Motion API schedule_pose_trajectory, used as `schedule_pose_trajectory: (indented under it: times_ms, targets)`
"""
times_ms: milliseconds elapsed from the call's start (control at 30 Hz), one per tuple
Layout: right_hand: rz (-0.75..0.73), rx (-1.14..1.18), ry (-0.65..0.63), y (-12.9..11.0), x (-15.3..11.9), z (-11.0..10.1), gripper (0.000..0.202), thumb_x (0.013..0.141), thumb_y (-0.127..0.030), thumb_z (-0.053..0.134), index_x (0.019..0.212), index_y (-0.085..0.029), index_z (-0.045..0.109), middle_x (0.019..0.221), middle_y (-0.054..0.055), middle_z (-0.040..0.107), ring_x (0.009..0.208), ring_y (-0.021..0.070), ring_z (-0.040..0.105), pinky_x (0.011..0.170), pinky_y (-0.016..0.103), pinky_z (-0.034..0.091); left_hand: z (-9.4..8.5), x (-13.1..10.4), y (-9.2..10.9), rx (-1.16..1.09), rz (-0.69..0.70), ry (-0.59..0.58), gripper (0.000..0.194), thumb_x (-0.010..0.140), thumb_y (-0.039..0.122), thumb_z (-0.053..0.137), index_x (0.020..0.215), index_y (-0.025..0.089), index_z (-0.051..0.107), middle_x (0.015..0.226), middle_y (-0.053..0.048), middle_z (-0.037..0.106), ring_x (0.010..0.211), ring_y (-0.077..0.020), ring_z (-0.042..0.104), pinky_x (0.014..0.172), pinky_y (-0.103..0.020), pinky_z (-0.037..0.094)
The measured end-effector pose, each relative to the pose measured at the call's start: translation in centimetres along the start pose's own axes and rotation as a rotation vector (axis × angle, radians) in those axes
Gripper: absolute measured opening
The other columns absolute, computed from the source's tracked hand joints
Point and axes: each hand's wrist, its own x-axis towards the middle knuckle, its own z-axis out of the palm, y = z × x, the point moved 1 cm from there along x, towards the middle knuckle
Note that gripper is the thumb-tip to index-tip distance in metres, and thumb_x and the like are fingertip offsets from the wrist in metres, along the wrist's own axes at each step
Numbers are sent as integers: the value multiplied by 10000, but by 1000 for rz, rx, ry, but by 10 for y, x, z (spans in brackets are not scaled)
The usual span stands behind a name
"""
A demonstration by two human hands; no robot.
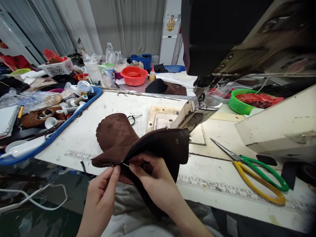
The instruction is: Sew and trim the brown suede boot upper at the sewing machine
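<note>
Left hand (102, 194): seen at lower centre of the frame; grip is being kept narrow, pinching the near edge of the brown suede piece (138, 144).
Right hand (153, 179): just beside the left; grip is being closed on the same edge.
Brown suede piece: being held at the table (86, 131) front edge, its far end lying by the sewing machine (197, 112).
Scissors (256, 174): being left untouched at lower right, well apart.

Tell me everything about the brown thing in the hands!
The brown piece looks like soft suede, maybe part of a boot. One end has a wavy, scalloped edge; the other folds over, with a darker inside. It lies on the white table's front edge, under the sewing machine. The left hand and right hand pinch its near edge.
</note>
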Motion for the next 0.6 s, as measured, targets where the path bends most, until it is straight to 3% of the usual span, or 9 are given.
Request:
schedule_pose_trajectory:
  times_ms: [133, 267, 467, 600]
  targets:
    - [-13, -53, -46, -6, 3, 6, 142, 855, -296, 660, 874, -225, 781, 918, 13, 770, 871, 217, 691, 764, 304, 519, 2, 0, 2, 25, 40, 53, 455, 900, 566, 563, 640, 196, 510, 600, 17, 451, 584, -122, 418, 614, -205, 460]
    - [-40, -70, -89, -13, 7, 8, 150, 873, -279, 655, 880, -217, 791, 905, 21, 775, 847, 212, 703, 715, 288, 512, 0, 1, 4, 54, 60, 29, 452, 900, 539, 558, 611, 200, 487, 570, 18, 405, 542, -120, 372, 510, -202, 397]
    - [-62, -68, -91, -5, 12, 10, 127, 861, -232, 663, 888, -224, 787, 912, 17, 780, 863, 206, 712, 738, 281, 510, 2, 1, 10, 84, 75, 40, 446, 903, 528, 547, 609, 196, 508, 562, 14, 437, 540, -122, 397, 514, -200, 404]
    - [-97, -115, 11, -4, -1, -3, 123, 871, -236, 635, 868, -236, 758, 884, 7, 753, 852, 185, 701, 754, 265, 510, 0, -1, 6, 98, 69, 65, 450, 917, 537, 536, 636, 187, 566, 580, 6, 511, 566, -129, 473, 545, -198, 436]
